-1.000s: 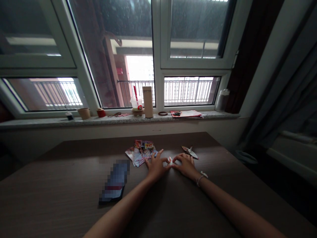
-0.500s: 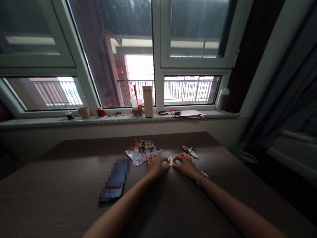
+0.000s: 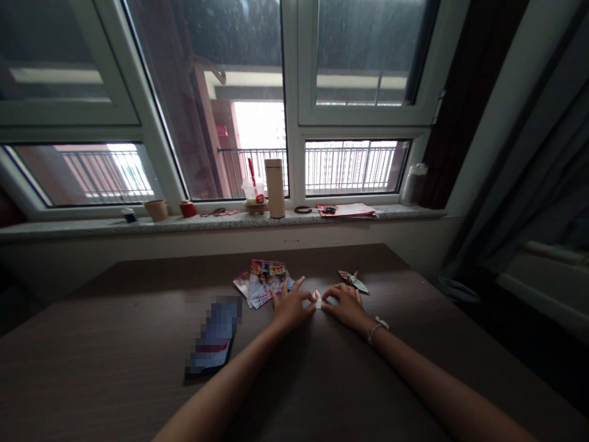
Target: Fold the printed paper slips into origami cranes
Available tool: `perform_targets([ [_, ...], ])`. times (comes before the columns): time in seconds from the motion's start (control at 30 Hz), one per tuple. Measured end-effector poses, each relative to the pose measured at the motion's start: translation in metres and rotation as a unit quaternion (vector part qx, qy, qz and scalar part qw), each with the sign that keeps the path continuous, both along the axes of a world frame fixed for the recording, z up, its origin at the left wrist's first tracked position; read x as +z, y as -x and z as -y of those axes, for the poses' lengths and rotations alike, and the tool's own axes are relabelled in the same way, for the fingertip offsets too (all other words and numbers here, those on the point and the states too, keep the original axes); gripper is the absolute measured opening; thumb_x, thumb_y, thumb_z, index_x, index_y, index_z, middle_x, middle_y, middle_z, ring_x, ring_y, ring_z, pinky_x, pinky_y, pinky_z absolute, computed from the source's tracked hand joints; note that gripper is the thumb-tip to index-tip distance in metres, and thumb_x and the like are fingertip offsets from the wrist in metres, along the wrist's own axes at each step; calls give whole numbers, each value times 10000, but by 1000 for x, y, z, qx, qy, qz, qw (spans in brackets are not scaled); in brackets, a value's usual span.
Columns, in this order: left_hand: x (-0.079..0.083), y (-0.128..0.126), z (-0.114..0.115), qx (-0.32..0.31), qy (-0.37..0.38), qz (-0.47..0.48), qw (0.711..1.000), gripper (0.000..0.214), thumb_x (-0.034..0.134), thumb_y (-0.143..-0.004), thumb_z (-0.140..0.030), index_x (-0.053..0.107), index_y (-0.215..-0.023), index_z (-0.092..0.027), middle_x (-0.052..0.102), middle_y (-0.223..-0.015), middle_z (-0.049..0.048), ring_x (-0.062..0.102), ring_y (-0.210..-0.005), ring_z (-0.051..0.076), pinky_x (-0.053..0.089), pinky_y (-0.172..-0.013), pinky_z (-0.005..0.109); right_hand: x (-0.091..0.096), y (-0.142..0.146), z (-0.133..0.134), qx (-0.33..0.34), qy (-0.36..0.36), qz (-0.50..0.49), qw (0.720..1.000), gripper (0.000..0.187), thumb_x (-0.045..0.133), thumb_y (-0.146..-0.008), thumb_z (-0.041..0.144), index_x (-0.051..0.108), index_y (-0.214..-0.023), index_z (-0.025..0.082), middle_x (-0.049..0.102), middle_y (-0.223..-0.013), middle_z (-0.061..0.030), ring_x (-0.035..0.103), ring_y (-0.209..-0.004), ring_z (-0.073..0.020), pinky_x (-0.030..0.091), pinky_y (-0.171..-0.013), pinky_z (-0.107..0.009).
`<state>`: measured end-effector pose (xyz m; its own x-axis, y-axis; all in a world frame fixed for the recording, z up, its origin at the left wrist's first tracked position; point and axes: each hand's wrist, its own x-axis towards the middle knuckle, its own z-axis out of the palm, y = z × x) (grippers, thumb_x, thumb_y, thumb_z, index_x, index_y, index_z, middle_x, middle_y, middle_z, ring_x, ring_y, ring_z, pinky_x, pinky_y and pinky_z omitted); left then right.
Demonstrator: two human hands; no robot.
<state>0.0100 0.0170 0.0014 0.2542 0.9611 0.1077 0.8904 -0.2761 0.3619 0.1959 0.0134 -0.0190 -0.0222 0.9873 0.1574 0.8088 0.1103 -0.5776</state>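
A small piece of folded paper (image 3: 318,300), white with an orange-red patch, is pinched between my two hands low over the dark table. My left hand (image 3: 292,305) grips its left side with thumb and forefinger, the other fingers spread toward the printed sheets. From the right, my right hand (image 3: 344,304) holds the other side in a like pinch; a bracelet circles that wrist. Just beyond the right hand lies a folded paper crane (image 3: 354,282). Beside the left hand is a fanned stack of colourful printed paper (image 3: 263,283).
A phone (image 3: 214,336), its screen blurred out, lies left of my left forearm on the brown table (image 3: 115,344). Along the windowsill (image 3: 221,222) stand a beige thermos (image 3: 275,189), a plastic cup (image 3: 253,190), a paper cup (image 3: 156,210), scissors (image 3: 326,210) on papers and a bottle (image 3: 415,184).
Both hands keep nearly the same place and pinch. A little more of the white folded paper shows between the fingertips.
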Motion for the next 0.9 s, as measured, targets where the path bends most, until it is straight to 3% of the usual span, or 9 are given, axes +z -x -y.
perform_targets([
  [0.2,-1,1,0,8,-19,10,1000,215,686,-783,-418,714,-996,-411,322,-1563,-62,150,-1457,401,12,-1046,781,0,-1,0,6,-4,-5,1000,210,686,-759,406,708,-954,330,591,-1123,-2,469,-1152,-234,248,-1020,-379],
  [0.4,4,6,-4,6,20,5,1000,182,686,-780,-430,738,-953,-402,358,-1545,-60,136,-1456,423,-28,-1054,768,2,-5,-4,22,20,2,1000,209,688,-758,364,720,-961,326,592,-1144,-8,459,-1177,-237,245,-1025,-373],
  [0.67,4,2,1,6,5,0,1000,199,665,-800,-410,715,-991,-384,332,-1559,-52,134,-1459,411,4,-1045,780,2,0,0,7,3,-4,1000,231,671,-762,356,709,-989,342,591,-1125,-8,462,-1157,-235,240,-1034,-383],
  [0.9,3,11,-8,-10,34,-7,999,193,670,-789,-423,728,-973,-423,345,-1552,-62,138,-1454,433,-13,-1028,793,6,-5,-3,28,36,-5,999,233,679,-752,322,734,-976,357,582,-1173,-5,444,-1190,-242,237,-1042,-386],
])
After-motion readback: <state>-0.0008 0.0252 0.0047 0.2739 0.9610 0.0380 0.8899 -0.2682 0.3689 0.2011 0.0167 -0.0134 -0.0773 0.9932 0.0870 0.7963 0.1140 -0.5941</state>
